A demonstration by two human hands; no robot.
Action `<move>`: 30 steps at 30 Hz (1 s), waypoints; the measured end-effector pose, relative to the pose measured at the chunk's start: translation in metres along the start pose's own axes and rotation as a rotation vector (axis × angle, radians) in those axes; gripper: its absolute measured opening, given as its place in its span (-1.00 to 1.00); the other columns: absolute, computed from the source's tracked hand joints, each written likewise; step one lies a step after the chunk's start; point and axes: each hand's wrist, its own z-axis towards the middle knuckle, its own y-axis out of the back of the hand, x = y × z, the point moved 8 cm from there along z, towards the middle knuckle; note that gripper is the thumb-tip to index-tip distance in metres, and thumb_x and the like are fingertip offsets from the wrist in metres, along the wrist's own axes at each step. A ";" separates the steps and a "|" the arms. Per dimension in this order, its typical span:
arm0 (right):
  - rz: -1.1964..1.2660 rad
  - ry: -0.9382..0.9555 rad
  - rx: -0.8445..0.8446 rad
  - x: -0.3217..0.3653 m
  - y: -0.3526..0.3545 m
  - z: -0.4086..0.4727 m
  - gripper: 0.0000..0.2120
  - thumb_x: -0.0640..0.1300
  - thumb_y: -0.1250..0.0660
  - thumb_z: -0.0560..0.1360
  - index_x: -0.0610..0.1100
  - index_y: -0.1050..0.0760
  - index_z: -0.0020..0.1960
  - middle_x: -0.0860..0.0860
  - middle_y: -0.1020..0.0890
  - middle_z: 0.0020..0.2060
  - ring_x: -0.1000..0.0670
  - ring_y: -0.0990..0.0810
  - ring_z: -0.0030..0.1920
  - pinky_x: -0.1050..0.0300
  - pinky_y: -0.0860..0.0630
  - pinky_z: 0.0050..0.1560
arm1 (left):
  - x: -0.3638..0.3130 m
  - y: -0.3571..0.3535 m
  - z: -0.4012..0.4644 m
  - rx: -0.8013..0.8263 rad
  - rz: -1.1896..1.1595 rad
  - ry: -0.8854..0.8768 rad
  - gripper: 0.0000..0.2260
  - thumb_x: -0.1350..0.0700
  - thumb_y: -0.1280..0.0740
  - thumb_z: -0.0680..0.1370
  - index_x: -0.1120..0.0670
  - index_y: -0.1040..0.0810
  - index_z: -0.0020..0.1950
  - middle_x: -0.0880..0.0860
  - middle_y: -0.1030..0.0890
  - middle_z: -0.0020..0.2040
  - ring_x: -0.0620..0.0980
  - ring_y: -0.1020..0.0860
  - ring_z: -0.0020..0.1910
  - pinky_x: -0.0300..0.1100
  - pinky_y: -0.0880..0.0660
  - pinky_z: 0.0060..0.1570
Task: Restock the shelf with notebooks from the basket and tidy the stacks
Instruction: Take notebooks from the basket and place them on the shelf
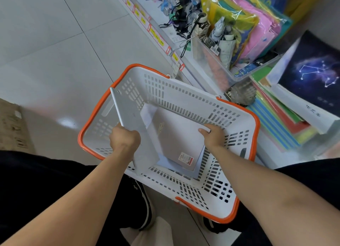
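This is a shop selling stationery: a low shelf [185, 61] edged with yellow price tags [156, 35] holds packaged folders [257, 25], stacked notebooks [287, 120] and barcoded goods, beside a white and orange shopping basket [237, 207] on a tiled floor [55, 43].

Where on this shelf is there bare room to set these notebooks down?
Little room. The colourful stack and the constellation notebook fill the near shelf; the clear bin crowds behind. The only bare shelf strip shows between the basket and the stack.
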 end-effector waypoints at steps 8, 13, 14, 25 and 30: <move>-0.066 0.475 -0.053 0.136 0.040 -0.052 -0.88 -0.16 -0.34 0.57 -0.16 -0.46 -0.12 -0.02 -0.61 -0.24 -0.06 -0.59 -0.19 0.12 -0.44 -0.22 | -0.001 0.006 -0.005 0.036 -0.152 0.064 -0.78 0.29 -0.23 0.43 0.14 -0.50 0.05 0.16 -0.61 -0.06 0.20 -0.60 -0.12 0.02 -0.62 -0.14; -0.305 1.128 -0.189 0.263 0.062 -0.168 -0.86 -0.17 -0.31 0.55 -0.17 -0.58 0.06 -0.10 -0.65 -0.34 -0.23 -0.61 -0.35 -0.01 -0.51 -0.43 | -0.031 -0.007 -0.026 0.330 -0.493 0.211 -0.78 0.31 -0.20 0.53 0.28 -0.45 0.16 0.21 -0.57 -0.12 0.20 -0.59 -0.20 0.02 -0.59 -0.32; -0.406 1.237 -0.149 0.269 0.053 -0.190 -0.78 -0.22 -0.33 0.50 -0.16 -0.58 0.13 -0.09 -0.66 -0.29 -0.21 -0.62 -0.35 -0.01 -0.52 -0.47 | -0.044 -0.008 -0.031 0.423 -0.563 0.196 -0.79 0.28 -0.19 0.56 0.28 -0.45 0.18 0.24 -0.59 -0.07 0.21 -0.60 -0.16 -0.01 -0.57 -0.37; -0.605 1.217 0.052 0.274 0.089 -0.224 -0.54 0.12 -0.24 0.51 -0.03 -0.51 0.36 0.07 -0.62 0.15 0.00 -0.62 0.11 0.00 -0.61 -0.04 | -0.153 0.021 -0.068 0.658 -0.633 -0.190 -0.74 0.14 -0.32 0.57 0.26 -0.58 0.18 0.26 -0.67 0.03 0.25 -0.66 -0.01 0.18 -0.59 0.03; -0.062 0.527 0.068 0.287 0.198 -0.157 -0.29 0.36 -0.40 0.37 0.08 -0.35 0.41 0.19 -0.42 0.35 0.13 -0.41 0.34 0.05 -0.39 0.35 | -0.223 0.058 -0.104 0.811 -0.651 -0.386 -0.84 0.17 -0.31 0.58 0.18 -0.63 0.10 0.19 -0.69 0.00 0.13 -0.68 -0.11 0.00 -0.64 -0.11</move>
